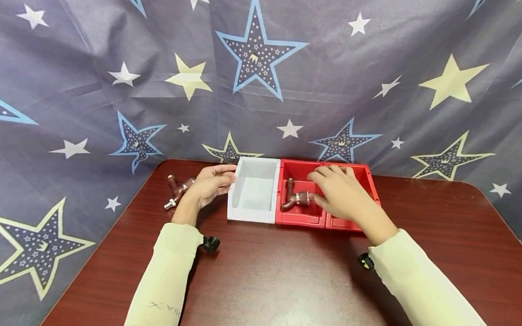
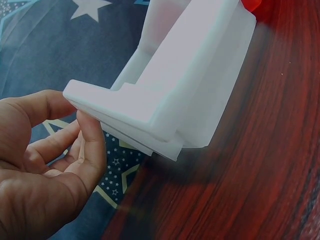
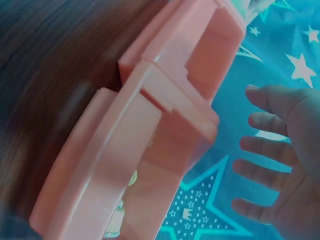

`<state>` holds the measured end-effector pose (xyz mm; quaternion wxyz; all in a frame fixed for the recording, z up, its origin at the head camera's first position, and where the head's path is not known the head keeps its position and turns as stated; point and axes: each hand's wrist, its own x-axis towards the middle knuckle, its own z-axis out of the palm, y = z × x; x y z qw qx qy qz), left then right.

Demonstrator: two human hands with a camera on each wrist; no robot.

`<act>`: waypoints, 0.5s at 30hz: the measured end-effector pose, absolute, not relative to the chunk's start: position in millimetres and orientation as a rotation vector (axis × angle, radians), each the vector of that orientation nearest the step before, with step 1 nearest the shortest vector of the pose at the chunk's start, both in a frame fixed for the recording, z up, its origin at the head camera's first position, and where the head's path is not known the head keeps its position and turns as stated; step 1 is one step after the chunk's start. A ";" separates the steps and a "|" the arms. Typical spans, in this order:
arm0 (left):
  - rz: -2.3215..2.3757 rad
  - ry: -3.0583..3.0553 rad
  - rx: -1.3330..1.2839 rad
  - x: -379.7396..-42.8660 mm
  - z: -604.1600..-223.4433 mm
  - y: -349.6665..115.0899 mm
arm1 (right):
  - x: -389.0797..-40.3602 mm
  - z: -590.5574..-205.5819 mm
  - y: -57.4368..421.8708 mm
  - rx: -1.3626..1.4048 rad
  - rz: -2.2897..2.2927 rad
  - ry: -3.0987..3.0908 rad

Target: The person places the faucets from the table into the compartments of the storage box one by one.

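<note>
My left hand pinches the left rim of a white bin between bent fingers and thumb, clearer in the left wrist view. A brown tap with a silvery end lies on the table just left of that hand. Another brown tap sits in the middle red bin. Above the red bins is my right hand, its fingers spread and holding nothing in the right wrist view. It partly hides the right red bin. Inside that bin a small pale piece shows, its kind unclear.
The three bins stand side by side near the back edge of a dark reddish wooden table. Behind it hangs a grey cloth printed with stars. Each wrist wears a small black camera mount.
</note>
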<state>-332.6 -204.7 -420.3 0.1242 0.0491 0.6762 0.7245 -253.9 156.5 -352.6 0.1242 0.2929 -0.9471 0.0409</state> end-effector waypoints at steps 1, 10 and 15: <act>2.111 1.971 0.145 -332.7 -420.3 -204.5 | -253.7 -352.1 159.1 0.845 0.131 -2.762; 2.106 1.978 0.130 -331.7 -419.1 -202.5 | -250.5 -348.5 192.0 0.734 0.323 -2.782; 2.104 1.980 0.134 -332.3 -419.1 -203.4 | -248.4 -348.4 214.1 0.679 0.474 -2.762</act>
